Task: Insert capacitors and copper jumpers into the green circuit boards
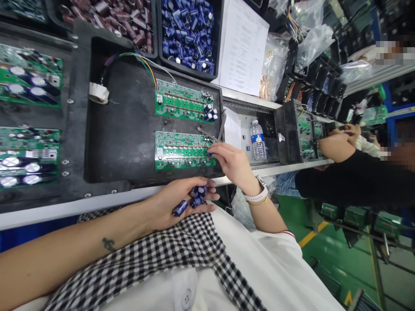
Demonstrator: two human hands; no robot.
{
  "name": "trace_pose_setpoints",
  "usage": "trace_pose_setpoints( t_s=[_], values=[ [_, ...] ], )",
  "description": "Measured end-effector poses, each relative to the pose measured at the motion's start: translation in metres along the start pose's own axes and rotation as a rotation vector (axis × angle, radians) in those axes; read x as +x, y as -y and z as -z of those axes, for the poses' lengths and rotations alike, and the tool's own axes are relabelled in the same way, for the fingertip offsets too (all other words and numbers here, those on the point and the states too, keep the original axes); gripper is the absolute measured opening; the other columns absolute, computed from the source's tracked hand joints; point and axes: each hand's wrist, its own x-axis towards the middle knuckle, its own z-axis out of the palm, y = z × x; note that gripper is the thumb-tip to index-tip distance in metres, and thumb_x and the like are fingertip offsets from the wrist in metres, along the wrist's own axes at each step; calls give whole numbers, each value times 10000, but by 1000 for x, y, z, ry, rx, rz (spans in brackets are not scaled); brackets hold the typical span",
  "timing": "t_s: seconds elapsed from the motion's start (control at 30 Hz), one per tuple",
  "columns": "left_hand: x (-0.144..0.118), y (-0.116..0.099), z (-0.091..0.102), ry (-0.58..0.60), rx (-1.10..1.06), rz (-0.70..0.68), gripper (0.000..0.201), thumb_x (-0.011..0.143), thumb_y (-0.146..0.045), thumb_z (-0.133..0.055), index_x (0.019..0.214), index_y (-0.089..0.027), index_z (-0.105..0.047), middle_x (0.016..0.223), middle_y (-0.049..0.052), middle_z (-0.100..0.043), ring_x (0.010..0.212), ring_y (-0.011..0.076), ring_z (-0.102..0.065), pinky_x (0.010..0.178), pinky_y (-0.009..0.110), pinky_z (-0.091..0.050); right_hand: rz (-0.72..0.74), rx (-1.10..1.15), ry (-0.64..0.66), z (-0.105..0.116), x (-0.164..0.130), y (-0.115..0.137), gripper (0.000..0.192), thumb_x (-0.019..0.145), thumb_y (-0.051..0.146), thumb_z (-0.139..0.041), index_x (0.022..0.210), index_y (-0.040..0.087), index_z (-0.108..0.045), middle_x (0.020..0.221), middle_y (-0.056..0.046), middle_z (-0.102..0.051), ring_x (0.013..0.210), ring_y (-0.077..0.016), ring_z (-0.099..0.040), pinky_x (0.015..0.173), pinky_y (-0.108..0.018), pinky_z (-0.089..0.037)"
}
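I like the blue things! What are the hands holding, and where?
Left hand cups blue capacitors in its palm; right hand pinches one at the green circuit board.

Left hand (175, 203) cupping blue caps (191, 202); right hand (231, 164) pressing one onto green PCB (181, 151).

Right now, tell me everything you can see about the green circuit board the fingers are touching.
The green circuit board is a long rectangle lying flat in a black tray, beside a second similar board. Its face shows pale printed markings, rows of small solder points, a white label at one end and a few blue capacitors seated at the other. The right hand rests its fingertips on that capacitor end, pinching a blue part. The left hand hovers just off the tray, cupping loose blue capacitors.
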Motion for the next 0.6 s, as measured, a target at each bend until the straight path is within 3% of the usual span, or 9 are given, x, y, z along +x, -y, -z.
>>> trace_pose_setpoints(
  t_s=[0.1, 0.2, 0.3, 0.43, 0.6],
  values=[
    [1, 1, 6, 22, 15, -54, 167, 927, -184, -559, 954, -113, -708, 875, 127, -701, 789, 189, -694, 601, 242, -594, 93, -92, 21, 2, 0, -1, 334, 968, 84, -411, 1112, 232, -674, 1208, -46, -694, 1133, -176, -623, 998, -362, -532],
    [3, -1, 12, 48, -9, -93, 135, 916, -179, -589, 850, -103, -678, 764, 73, -631, 535, 88, -574, 371, 118, -419, 233, -211, 105, 7, 2, -5, 342, 981, 101, -395, 1141, 221, -672, 1252, -65, -683, 1189, -205, -589, 1017, -413, -517],
    [5, -3, 14, 72, -55, -82, 177, 928, -172, -576, 782, -92, -636, 723, 43, -570, 434, 30, -451, 297, 79, -278, 338, -272, 193, 13, 4, -6, 307, 1006, 175, -410, 1156, 202, -676, 1285, -83, -676, 1229, -233, -578, 1020, -452, -511],
    [5, -5, 10, 52, -62, -90, 186, 949, -210, -562, 808, -100, -614, 720, 33, -544, 434, 24, -433, 297, 68, -256, 248, -132, 127, 21, -2, 11, 348, 1010, 197, -431, 1314, 252, -591, 1364, -56, -629, 1266, -207, -565, 1060, -432, -502],
    [8, 1, 2, 1, -18, -114, 242, 946, -327, -587, 809, -127, -584, 637, -8, -470, 416, 30, -382, 289, 71, -221, 155, 85, 76, 25, -29, 45, 386, 968, 328, -560, 1346, 249, -562, 1202, -70, -695, 1073, -168, -660, 929, -321, -577]
  ],
)
